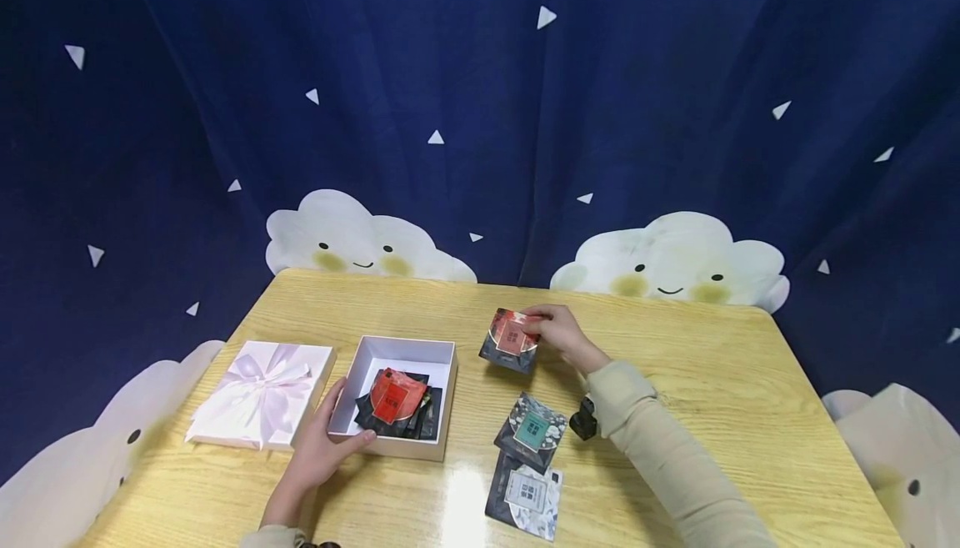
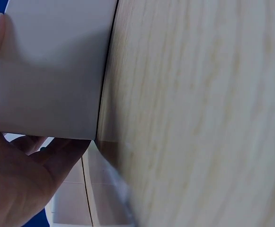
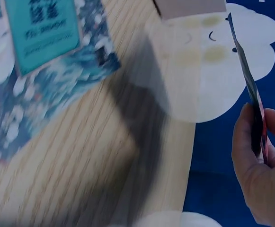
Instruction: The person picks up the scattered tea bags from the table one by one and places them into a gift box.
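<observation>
My right hand (image 1: 561, 333) pinches a flat red-and-black sachet (image 1: 512, 339) by its edge above the table's far part. Seen from the right wrist, this sachet (image 3: 252, 90) is edge-on between thumb and fingers. My left hand (image 1: 321, 446) grips the near left corner of an open white box (image 1: 448, 364), thumb at the front wall and fingers along the left side. Inside, near the front, lie several dark sachets with a red-labelled sachet (image 1: 393, 398) on top. The left wrist view shows the outer wall of the box (image 2: 52, 71) between thumb and fingers.
A green-labelled sachet (image 1: 532, 431) overlaps a grey-white sachet (image 1: 527, 494) right of the box. To the left sits a white lid (image 1: 296, 389) with a pale ribbon bow (image 1: 262, 383). The wooden table (image 1: 720, 398) ends at a blue curtain (image 1: 480, 47) with clouds.
</observation>
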`<state>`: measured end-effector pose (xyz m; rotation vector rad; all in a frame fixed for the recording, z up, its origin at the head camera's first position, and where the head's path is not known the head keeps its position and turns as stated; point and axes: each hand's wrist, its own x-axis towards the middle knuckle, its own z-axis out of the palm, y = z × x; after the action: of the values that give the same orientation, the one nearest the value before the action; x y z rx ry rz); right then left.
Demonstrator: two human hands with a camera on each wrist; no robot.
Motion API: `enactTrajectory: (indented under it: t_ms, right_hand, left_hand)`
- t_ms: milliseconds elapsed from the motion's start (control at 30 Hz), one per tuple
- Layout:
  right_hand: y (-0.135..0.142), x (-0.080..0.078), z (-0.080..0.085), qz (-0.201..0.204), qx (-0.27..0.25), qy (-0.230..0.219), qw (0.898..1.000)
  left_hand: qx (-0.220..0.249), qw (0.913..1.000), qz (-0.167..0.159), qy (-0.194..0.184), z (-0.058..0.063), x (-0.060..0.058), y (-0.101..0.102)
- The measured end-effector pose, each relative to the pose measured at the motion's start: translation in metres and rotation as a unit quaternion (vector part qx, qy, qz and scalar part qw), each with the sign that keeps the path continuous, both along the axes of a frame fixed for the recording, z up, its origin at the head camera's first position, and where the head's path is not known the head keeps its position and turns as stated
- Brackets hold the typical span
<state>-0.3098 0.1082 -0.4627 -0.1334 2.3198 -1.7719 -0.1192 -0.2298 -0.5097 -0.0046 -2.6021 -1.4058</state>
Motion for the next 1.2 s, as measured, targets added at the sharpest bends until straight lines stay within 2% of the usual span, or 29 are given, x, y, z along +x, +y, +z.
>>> enactTrajectory:
  t_ms: [400, 767, 900, 1200]
  right_hand:
    - [-0.021, 0.010, 0.012, 0.017, -0.091, -0.033, 0.995]
    - [-0.060, 0.031, 0.012, 0.058, -0.145, -0.058, 0.986]
    - [-0.075, 0.040, 0.012, 0.075, -0.152, -0.063, 0.983]
    - [-0.104, 0.056, 0.011, 0.130, -0.126, -0.061, 0.982]
  left_hand:
    - [-0.002, 1.0000, 0.001, 0.000, -0.001, -0.002, -0.001]
    - [-0.001, 1.0000, -0.001, 0.000, -0.002, -0.001, -0.001]
    - [0.008, 1.0000, 0.000, -0.006, -0.001, 0.000, 0.000]
    - [0.013, 0.9998, -0.003, -0.012, 0.003, 0.000, 0.001]
